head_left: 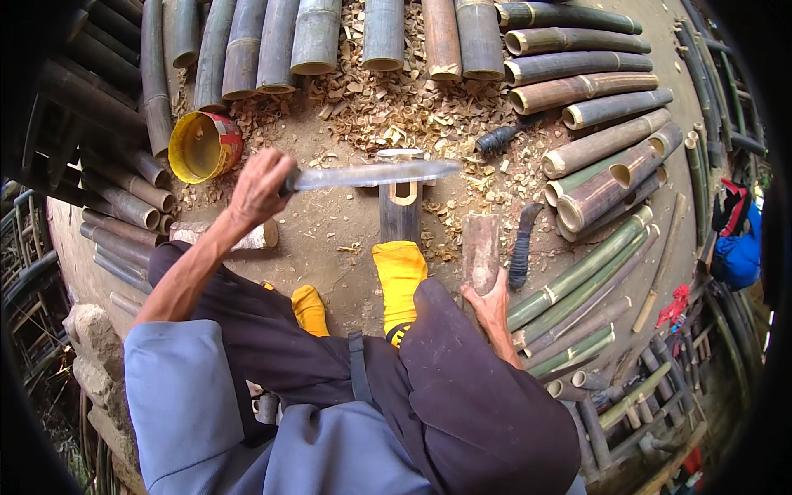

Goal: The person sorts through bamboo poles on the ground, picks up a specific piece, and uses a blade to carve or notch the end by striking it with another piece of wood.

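My left hand (pixel 262 183), closed round a dark handle, holds a machete (pixel 371 175) whose long blade reaches to the right. Below the blade lies a dark bamboo piece (pixel 400 216) with a pale squared hole cut in its wall. My foot in a yellow sock (pixel 400 280) rests on that bamboo's near end. To the right, my right hand (pixel 492 301) grips the lower end of a worn wooden block (pixel 481 247); part of the grip is hidden. A curved knife (pixel 522 247) with a black wrapped handle lies beside the block.
Bamboo lengths (pixel 313 41) line the far side, and more bamboo (pixel 590 91) lies along the right. Wood shavings (pixel 371 107) cover the ground ahead. A yellow-lined bucket (pixel 202 148) lies at the left. Another black-handled tool (pixel 499 140) rests among the shavings.
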`<state>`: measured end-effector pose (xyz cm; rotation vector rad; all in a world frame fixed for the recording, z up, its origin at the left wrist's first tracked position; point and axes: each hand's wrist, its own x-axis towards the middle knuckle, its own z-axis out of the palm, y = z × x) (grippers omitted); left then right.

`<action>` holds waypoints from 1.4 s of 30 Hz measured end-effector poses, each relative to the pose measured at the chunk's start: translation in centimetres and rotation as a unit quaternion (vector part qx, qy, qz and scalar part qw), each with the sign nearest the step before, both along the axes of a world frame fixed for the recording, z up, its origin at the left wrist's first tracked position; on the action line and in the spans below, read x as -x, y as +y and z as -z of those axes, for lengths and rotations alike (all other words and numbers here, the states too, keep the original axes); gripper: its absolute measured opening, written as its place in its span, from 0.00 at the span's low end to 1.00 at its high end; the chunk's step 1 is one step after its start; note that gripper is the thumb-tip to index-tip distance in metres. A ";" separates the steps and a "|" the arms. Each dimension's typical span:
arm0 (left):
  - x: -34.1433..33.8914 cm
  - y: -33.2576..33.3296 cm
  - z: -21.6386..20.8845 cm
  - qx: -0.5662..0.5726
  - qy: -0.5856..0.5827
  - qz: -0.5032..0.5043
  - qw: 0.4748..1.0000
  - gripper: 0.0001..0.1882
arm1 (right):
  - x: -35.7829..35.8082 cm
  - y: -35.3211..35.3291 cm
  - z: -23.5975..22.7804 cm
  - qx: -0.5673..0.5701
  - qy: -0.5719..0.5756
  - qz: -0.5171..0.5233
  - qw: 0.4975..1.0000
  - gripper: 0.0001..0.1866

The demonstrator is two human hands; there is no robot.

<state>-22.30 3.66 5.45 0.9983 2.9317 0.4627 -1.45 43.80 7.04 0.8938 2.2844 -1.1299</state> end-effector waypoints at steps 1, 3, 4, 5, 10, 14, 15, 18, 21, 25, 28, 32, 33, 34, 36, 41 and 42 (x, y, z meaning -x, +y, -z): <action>-1.0 -0.2 0.2 0.023 -0.048 0.007 0.999 0.16 | 0.3 -0.1 -0.3 0.010 0.021 0.007 1.000 0.42; -2.2 -1.1 1.1 0.043 -0.094 0.036 0.994 0.17 | 0.8 0.1 -0.4 0.006 0.034 -0.010 0.999 0.42; -2.8 -1.7 1.5 0.083 -0.119 0.041 0.989 0.17 | 1.3 0.2 -0.4 0.004 0.040 -0.019 0.999 0.42; -3.0 -2.1 1.6 0.101 -0.132 0.047 0.985 0.16 | 2.0 0.2 -0.9 0.011 0.047 -0.024 0.999 0.43; -2.9 -3.0 2.0 0.128 -0.171 0.048 0.976 0.14 | 2.6 1.1 -0.7 -0.016 0.154 -0.158 0.975 0.43; -1.8 -2.5 1.9 0.121 -0.190 0.053 0.973 0.12 | 5.1 1.5 -1.7 -0.009 0.354 -0.409 0.841 0.38; -1.5 -2.4 1.8 0.122 -0.194 0.054 0.972 0.12 | 6.7 1.4 -2.4 0.026 0.389 -0.463 0.796 0.36; -0.6 -1.4 1.7 0.140 -0.202 0.058 0.968 0.11 | 11.4 2.1 0.0 0.004 0.467 -0.622 0.629 0.37; -0.6 -2.3 2.2 0.157 -0.214 0.042 0.963 0.12 | 15.3 -1.5 -1.1 -0.094 0.251 -0.666 0.696 0.43; -1.4 -3.1 3.0 0.128 -0.162 0.043 0.977 0.12 | 15.3 -4.6 -5.4 0.058 0.349 -0.721 0.596 0.33; -0.7 -1.9 3.0 0.128 -0.157 0.054 0.978 0.12 | 16.2 -2.3 -0.4 0.110 0.433 -0.724 0.525 0.26; -0.9 -3.2 3.2 0.150 -0.151 0.042 0.976 0.13 | 17.8 -5.8 -3.1 -0.122 0.087 -0.745 0.650 0.40; -1.3 -3.1 3.5 0.145 -0.149 0.047 0.977 0.13 | 16.3 -5.6 -4.1 -0.056 0.169 -0.767 0.616 0.38; -1.1 -3.1 3.2 0.145 -0.139 0.046 0.979 0.13 | 15.8 -5.5 -4.8 0.007 0.257 -0.781 0.569 0.36; -0.8 -2.1 2.7 0.153 -0.149 0.054 0.975 0.13 | 15.6 -4.4 -4.5 0.062 0.338 -0.733 0.587 0.31; 0.9 -1.3 2.5 0.192 -0.246 0.018 0.950 0.12 | 18.8 -3.5 -1.5 -0.100 0.167 -0.678 0.709 0.41; 1.3 -1.0 1.8 0.201 -0.285 0.004 0.937 0.12 | 17.1 -3.6 -2.6 -0.101 0.200 -0.658 0.719 0.43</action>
